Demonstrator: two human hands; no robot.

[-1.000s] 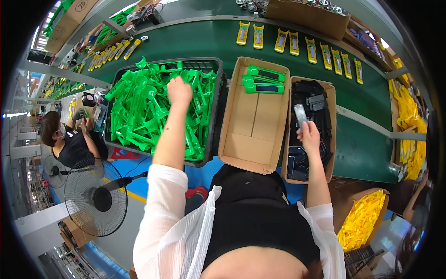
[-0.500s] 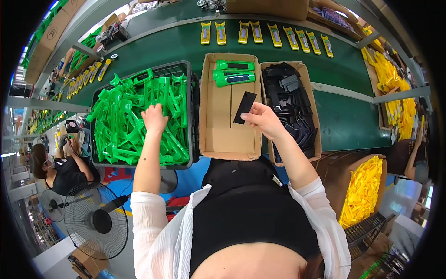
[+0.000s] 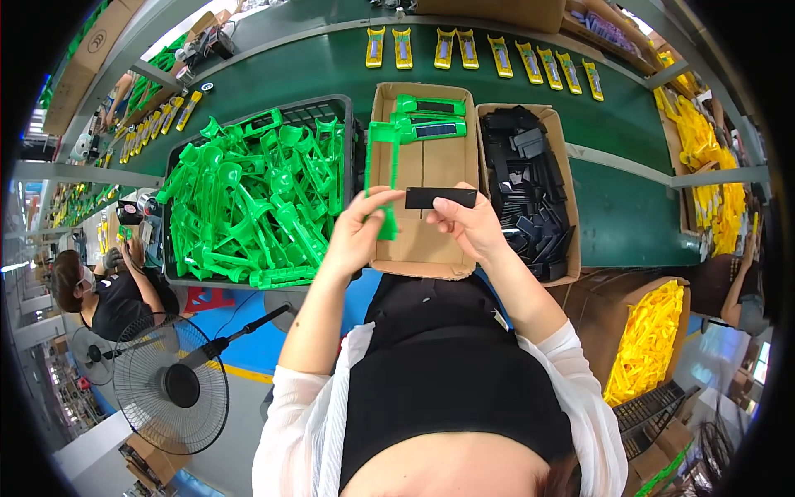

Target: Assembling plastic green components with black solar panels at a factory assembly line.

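Observation:
My left hand (image 3: pixel 358 236) is closed on a green plastic flashlight shell (image 3: pixel 382 157), which stands lengthwise over the left wall of the shallow cardboard box. In my right hand (image 3: pixel 465 219) is a thin black rectangular panel (image 3: pixel 435 198), pinched between thumb and fingers and held level. The panel's left end is close to my left fingertips; whether they touch, I cannot tell. Below both hands lies the cardboard box (image 3: pixel 431 265). At its far end rest two green flashlight shells (image 3: pixel 435 128) with dark panels set in them.
A black crate (image 3: pixel 352 124) heaped with green shells (image 3: pixel 240 199) stands left. To the right, a cardboard box (image 3: pixel 571 207) holds black panels (image 3: pixel 530 182). Yellow housings (image 3: pixel 501 58) line the green bench. A fan (image 3: pixel 178 385) and a co-worker (image 3: pixel 108 298) are at left.
My left hand has come out of the crate and moved right, bringing a green shell over the cardboard box. My right hand has turned the black panel from slanted to level.

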